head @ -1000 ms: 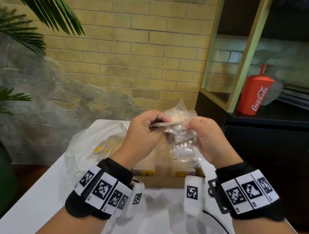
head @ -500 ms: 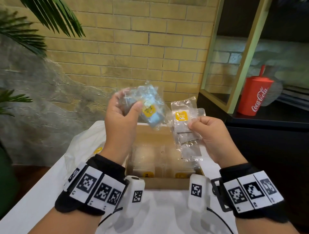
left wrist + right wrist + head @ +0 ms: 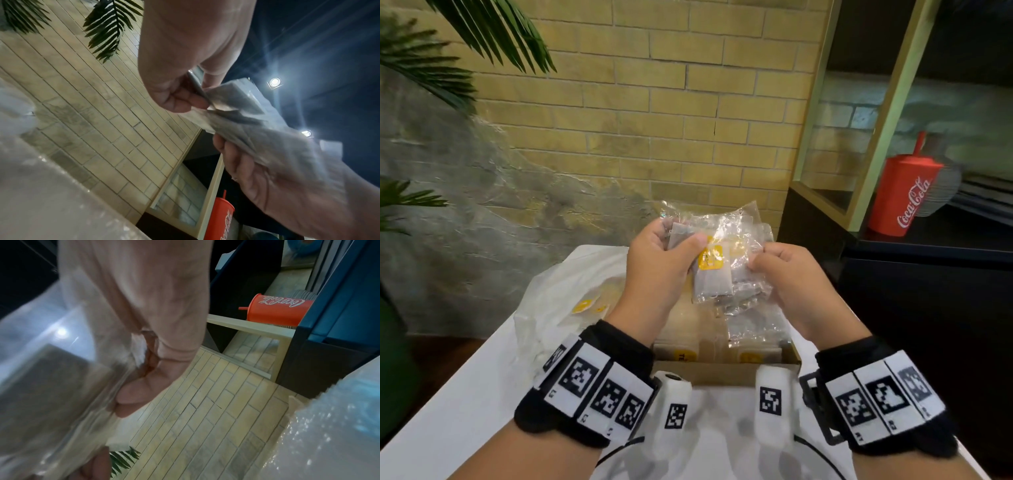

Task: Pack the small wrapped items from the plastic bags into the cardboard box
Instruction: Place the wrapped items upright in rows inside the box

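Both hands are raised above the open cardboard box (image 3: 726,373). My left hand (image 3: 664,263) pinches a small wrapped item (image 3: 712,277), grey in clear plastic with a yellow sticker. My right hand (image 3: 784,277) grips a bunch of similar clear wrapped items (image 3: 748,294) pressed against it. In the left wrist view the left fingers (image 3: 176,100) pinch the wrapper's (image 3: 232,104) edge, and the right hand (image 3: 277,183) holds the crinkled plastic below. The right wrist view shows blurred plastic (image 3: 51,378) against the curled right fingers (image 3: 133,395). Several wrapped items lie in the box.
A white plastic bag (image 3: 571,301) with yellow-stickered items lies left of the box on the white table (image 3: 448,404). A brick wall stands behind. A dark shelf unit at right holds a red Coca-Cola cup (image 3: 904,195). Palm leaves (image 3: 448,51) hang at the upper left.
Half a second ago the hands were apart, each holding wrapped items, the left one higher. Now the left hand has come down and rightwards, and its item meets the right hand's bunch.
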The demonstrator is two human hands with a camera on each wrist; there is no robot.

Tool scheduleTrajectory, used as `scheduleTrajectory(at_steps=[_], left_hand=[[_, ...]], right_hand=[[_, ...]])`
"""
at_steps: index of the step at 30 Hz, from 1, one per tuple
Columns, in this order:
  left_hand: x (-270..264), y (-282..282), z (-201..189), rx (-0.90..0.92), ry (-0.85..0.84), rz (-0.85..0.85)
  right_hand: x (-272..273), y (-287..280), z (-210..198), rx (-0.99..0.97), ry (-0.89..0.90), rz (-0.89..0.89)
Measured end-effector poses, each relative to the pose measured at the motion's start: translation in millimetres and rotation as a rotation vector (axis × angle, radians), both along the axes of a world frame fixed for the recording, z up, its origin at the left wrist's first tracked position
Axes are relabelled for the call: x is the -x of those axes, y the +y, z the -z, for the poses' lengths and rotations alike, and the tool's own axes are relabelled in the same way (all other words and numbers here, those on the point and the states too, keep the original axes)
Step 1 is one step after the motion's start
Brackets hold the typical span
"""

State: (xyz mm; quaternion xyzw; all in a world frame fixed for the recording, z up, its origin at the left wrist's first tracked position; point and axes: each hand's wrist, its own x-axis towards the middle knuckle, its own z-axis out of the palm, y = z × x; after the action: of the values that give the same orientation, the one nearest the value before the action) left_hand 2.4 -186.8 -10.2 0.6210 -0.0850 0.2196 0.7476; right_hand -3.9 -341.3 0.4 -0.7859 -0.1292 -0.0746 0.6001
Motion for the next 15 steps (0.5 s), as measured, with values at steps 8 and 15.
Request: scheduleTrajectory(at_steps=[8, 15], left_hand=[[1.8, -2.0, -1.7, 0.011, 0.021, -0.065], [3.5, 0.8, -1.2, -0.037, 0.093, -0.006]], right_hand=[[1.2, 2.0, 3.8, 0.028, -0.033, -0.047], [-2.5, -0.7, 4.3, -0.064, -0.085, 0.042]])
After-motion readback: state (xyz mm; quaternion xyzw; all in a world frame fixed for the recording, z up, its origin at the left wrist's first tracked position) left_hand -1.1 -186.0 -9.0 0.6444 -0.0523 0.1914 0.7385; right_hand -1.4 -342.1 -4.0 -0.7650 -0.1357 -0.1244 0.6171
